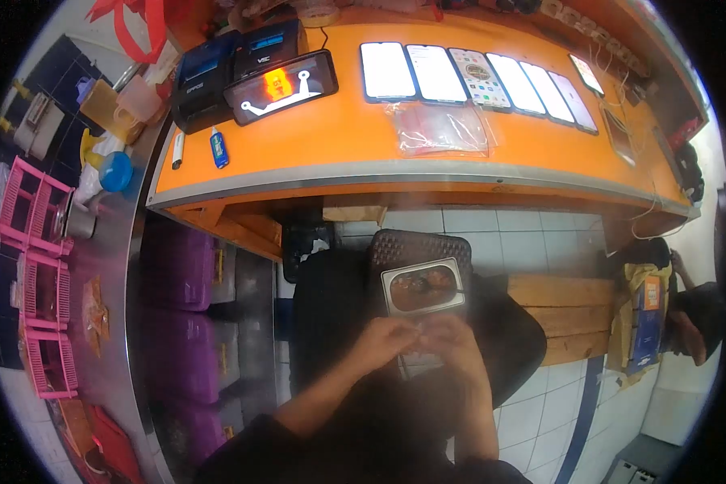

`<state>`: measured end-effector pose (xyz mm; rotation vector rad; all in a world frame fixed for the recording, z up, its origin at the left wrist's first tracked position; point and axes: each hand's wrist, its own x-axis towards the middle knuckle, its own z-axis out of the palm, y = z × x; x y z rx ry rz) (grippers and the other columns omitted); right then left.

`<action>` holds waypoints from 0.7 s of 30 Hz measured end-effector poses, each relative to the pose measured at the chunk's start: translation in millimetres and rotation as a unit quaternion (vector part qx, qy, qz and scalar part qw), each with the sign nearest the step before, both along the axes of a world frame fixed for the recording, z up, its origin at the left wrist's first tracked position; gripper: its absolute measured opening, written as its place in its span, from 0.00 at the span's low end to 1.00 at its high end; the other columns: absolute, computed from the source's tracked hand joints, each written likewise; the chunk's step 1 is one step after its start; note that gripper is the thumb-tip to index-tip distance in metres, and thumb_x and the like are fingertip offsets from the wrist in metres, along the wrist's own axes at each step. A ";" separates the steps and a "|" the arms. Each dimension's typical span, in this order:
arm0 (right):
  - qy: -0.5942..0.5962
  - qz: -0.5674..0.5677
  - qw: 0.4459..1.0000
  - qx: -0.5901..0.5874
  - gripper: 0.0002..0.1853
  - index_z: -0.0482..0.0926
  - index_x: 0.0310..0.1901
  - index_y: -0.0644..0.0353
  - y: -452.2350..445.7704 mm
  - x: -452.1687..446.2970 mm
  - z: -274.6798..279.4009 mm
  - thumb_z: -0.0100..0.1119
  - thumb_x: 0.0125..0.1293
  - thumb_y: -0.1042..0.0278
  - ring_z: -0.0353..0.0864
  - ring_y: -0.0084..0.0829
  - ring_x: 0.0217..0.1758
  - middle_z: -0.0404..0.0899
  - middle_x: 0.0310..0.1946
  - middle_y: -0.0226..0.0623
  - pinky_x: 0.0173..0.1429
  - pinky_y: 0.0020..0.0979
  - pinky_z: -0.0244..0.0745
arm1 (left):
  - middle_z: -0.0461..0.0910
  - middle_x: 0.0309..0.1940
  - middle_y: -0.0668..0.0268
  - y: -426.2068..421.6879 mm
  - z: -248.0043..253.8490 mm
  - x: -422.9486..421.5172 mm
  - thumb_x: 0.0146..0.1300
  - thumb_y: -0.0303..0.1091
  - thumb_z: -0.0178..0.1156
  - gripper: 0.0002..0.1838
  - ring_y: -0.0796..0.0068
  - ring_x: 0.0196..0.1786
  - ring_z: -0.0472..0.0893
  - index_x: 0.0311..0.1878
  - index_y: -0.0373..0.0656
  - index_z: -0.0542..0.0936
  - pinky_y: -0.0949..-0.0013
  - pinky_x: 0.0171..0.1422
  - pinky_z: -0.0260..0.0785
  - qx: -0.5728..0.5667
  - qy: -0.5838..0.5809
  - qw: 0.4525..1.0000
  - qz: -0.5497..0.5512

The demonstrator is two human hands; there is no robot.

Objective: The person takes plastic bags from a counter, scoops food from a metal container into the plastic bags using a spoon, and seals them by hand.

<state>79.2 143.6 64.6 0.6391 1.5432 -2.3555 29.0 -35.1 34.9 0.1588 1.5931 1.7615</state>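
Observation:
My left hand (385, 340) and my right hand (452, 343) meet in front of my lap, fingertips pinched close together. Whatever lies between the fingers is too small and blurred to name. A pale, see-through patch (418, 367) shows just under the hands; its kind is unclear. Right beyond my fingers stands a rectangular metal food pan (393, 300) holding a reddish-brown sauce or food (422, 289). A handle-like dark strip leans at its right side. The pan rests by a brown woven-pattern stool or basket (387, 242).
Ahead is an orange counter (323, 145) with several lit phones (436, 74), a clear plastic packet (442, 131), a tablet (282, 87) and black printers (204, 81). Purple bins (187, 355) and a steel counter (121, 323) stand left. A wooden bench (565, 315) and another person (698, 323) are right.

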 end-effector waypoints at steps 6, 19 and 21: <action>0.132 -0.023 0.954 0.269 0.18 0.73 0.51 0.63 -8.1 5.7 -19.8 0.63 0.59 0.80 0.85 0.30 0.36 0.84 0.33 0.39 0.44 0.30 0.80 | 0.84 0.31 0.59 12.3 12.5 9.3 0.60 0.31 0.61 0.09 0.73 0.35 0.85 0.41 0.36 0.81 0.69 0.41 0.76 -0.161 0.229 0.956 0.085; 0.173 0.028 0.879 0.444 0.22 0.72 0.58 0.56 -19.2 12.6 7.1 0.62 0.60 0.75 0.87 0.43 0.41 0.85 0.36 0.48 0.44 0.38 0.81 | 0.83 0.32 0.54 22.2 26.5 11.4 0.59 0.34 0.58 0.10 0.54 0.36 0.85 0.39 0.39 0.81 0.59 0.41 0.75 -0.241 0.279 0.929 0.035; 0.178 0.039 0.874 0.451 0.23 0.72 0.58 0.56 -20.1 13.5 8.1 0.62 0.60 0.75 0.87 0.44 0.41 0.85 0.36 0.48 0.43 0.38 0.81 | 0.83 0.32 0.54 22.1 25.9 10.1 0.58 0.35 0.57 0.10 0.54 0.36 0.84 0.36 0.39 0.81 0.58 0.41 0.75 -0.242 0.283 0.928 0.021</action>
